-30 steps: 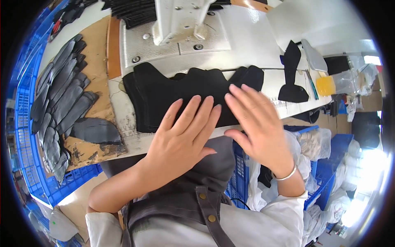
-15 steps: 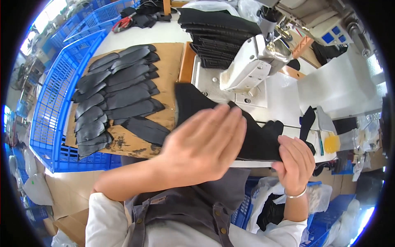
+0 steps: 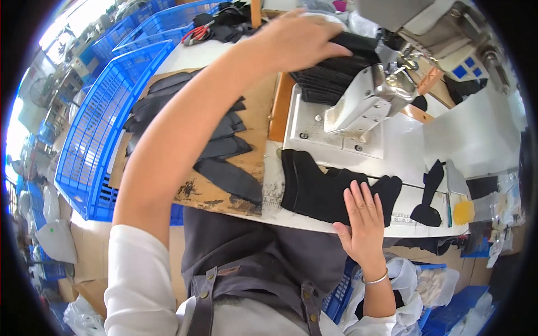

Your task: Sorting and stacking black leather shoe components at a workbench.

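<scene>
A black cut fabric piece (image 3: 314, 193), its outline wavy, lies flat near the front edge of the white table. My right hand (image 3: 365, 224) rests on its right part, palm down with fingers spread, wearing a thin bangle. My left arm stretches far across the table. At its end my left hand (image 3: 297, 42) is over the stack of black pieces (image 3: 330, 75) beside the sewing machine (image 3: 361, 103), thumb apart from the fingers. Whether it touches the top piece is hard to see. My forearm hides part of the rows of dark leaf-shaped pieces (image 3: 230, 143).
The leaf-shaped pieces lie on a worn brown board (image 3: 246, 204). A blue basket (image 3: 84, 168) stands at the left. Red-handled scissors (image 3: 197, 35) lie at the back. A black narrow piece (image 3: 430, 196) and a yellow object (image 3: 463, 213) are at the right.
My left hand has left the black piece and swung far forward to the stack. The piece now lies flat, with my right hand spread on it, shifted a little left. The view has moved slightly.
</scene>
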{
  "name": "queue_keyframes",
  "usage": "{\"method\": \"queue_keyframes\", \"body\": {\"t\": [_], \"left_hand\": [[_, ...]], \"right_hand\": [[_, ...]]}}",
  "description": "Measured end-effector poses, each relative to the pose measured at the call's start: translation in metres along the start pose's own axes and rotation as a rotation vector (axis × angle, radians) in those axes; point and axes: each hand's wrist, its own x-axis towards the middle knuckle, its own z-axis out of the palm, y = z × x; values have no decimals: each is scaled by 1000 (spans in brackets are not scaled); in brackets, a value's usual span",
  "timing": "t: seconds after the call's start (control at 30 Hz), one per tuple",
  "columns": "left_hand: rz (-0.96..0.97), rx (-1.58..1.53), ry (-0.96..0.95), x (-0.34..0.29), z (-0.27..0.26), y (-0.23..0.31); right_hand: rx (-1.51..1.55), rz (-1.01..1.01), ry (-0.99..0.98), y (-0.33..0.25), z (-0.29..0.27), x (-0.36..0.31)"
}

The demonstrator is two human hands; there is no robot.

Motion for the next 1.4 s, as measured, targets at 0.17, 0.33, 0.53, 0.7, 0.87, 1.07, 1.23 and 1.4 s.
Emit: {"method": "queue_keyframes", "body": {"t": [0.17, 0.33, 0.53, 0.7, 0.87, 1.07, 1.23, 1.4], "left_hand": [[38, -79, 245, -42, -25, 42], [14, -535, -444, -145, -51, 77], [-114, -499, -344, -193, -30, 111], [-195, -567, -248, -202, -25, 121], [-192, -546, -230, -203, -24, 123], [-594, -1157, -39, -205, -52, 121], [-442, -1495, 41, -207, -61, 118], [-131, -471, -457, -221, -33, 127]], "right_hand": [[-7, 42, 15, 3, -1, -5], [93, 14, 91, -1, -1, -2], [251, -77, 185, -26, 5, 0], [277, -78, 183, -34, 5, -1], [333, -71, 194, -40, 6, 1], [407, -95, 220, -45, 6, 5], [485, -108, 201, -56, 13, 12], [203, -253, 214, -84, 33, 23]]}}
